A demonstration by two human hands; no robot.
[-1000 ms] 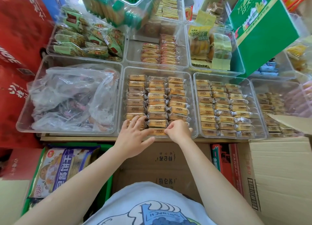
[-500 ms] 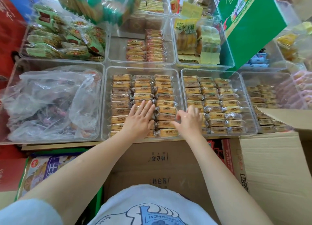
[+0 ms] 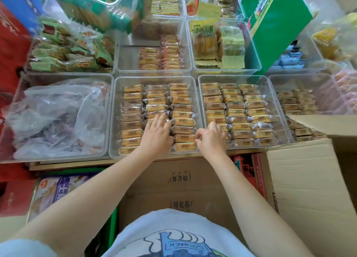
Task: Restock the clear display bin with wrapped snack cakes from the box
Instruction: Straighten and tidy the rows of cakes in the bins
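Comparing with a second ago, the left hand point(image 3: 157, 135) was slid up, fingers flat on the tan wrapped snack cakes point(image 3: 154, 107) in the clear plastic bin point(image 3: 114, 117); the right hand point(image 3: 210, 139), curled and seemingly empty, was shifted to the neighbouring bin point(image 3: 201, 110), so tidying is judged nearly done.

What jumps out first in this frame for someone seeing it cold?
Two clear bins packed with neat rows of wrapped snack cakes fill the centre. The left hand lies flat on the middle bin's cakes, while the right hand curls its fingers over cakes in the next bin's near-left corner. At far right, a tilted green box looms.
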